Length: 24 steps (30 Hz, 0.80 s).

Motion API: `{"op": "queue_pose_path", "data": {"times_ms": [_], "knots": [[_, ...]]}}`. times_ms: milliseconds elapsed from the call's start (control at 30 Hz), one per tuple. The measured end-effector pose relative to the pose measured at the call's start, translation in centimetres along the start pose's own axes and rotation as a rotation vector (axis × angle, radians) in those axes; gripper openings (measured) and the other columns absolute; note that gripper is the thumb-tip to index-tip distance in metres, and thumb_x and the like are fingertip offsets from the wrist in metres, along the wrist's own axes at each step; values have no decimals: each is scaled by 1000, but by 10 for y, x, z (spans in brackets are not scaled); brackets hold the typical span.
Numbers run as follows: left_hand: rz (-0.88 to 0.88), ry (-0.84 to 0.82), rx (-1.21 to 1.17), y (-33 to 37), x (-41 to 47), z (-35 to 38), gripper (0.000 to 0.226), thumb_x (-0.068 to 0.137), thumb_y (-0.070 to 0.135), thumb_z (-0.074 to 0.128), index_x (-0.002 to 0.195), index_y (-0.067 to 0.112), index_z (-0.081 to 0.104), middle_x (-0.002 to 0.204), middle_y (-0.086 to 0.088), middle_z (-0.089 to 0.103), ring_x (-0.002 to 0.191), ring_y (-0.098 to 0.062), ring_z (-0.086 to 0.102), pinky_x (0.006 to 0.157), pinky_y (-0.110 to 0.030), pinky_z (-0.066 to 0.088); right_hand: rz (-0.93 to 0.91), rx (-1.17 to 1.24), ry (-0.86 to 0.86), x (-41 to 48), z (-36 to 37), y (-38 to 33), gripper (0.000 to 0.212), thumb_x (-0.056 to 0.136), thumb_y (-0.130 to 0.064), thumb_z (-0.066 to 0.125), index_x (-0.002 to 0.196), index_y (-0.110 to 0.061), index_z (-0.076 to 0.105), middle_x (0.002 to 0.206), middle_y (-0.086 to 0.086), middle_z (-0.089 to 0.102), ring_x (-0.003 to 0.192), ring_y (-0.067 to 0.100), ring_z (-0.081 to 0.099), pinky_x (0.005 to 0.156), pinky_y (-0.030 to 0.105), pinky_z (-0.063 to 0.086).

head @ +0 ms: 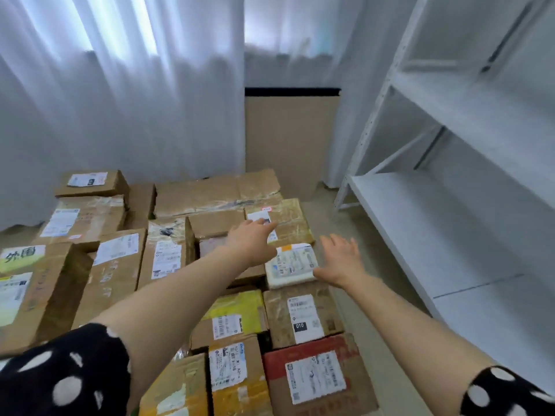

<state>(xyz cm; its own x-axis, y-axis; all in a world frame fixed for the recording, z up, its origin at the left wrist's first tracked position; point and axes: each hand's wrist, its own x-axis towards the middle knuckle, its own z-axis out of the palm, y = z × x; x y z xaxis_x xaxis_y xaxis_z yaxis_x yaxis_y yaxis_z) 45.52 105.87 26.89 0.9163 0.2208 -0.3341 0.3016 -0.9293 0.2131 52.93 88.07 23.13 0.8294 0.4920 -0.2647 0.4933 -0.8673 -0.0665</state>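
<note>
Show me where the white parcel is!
Head view, right of centre: the small white rectangular parcel lies atop brown cardboard boxes, between the left hand and right hand.

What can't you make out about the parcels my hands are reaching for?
Head view, all of it:
Label print on the white parcel: too small and blurred to read.
Label on the taped brown box: partly covered by the left hand.
Whether the right hand touches the white parcel: contact unclear from this angle.
</note>
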Motion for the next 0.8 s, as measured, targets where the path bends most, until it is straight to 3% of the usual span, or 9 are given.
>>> {"op": "queue_pose_path", "data": {"times_ms": [100, 367, 567, 800], "knots": [[181, 47, 66, 49, -24, -22, 67, 92, 40, 50, 151, 31, 21, 156, -2, 26, 141, -27, 27, 112, -45, 30, 153, 19, 104, -63, -34, 29, 81, 84, -45, 59, 150, -16, 20, 157, 11, 19, 145, 23, 17, 118, 44, 2], [678, 163, 144, 198, -120, -59, 68, 89, 37, 52, 150, 28, 23, 153, -4, 30, 139, -27, 28, 112, -47, 26, 550, 9, 373, -255, -95, 91, 84, 84, -55, 55, 149, -17, 19, 156, 9, 17, 146, 26, 10, 116, 48, -5], [982, 241, 193, 312, -222, -58, 69, 91, 39, 49, 152, 28, 18, 156, -3, 25, 142, -25, 24, 113, -43, 24, 821, -60, 479, -413, -110, 132, 84, 86, -59, 50, 150, -16, 15, 159, 9, 9, 147, 26, -3, 117, 47, -10], [1278, 355, 168, 455, -365, -37, 62, 96, 41, 42, 151, 22, 20, 155, -2, 27, 142, -24, 23, 115, -45, 21, 1033, -96, 571, -604, -119, 180, 80, 91, -57, 44, 152, -16, 12, 160, 10, 4, 147, 26, -5, 116, 45, -11]]}}
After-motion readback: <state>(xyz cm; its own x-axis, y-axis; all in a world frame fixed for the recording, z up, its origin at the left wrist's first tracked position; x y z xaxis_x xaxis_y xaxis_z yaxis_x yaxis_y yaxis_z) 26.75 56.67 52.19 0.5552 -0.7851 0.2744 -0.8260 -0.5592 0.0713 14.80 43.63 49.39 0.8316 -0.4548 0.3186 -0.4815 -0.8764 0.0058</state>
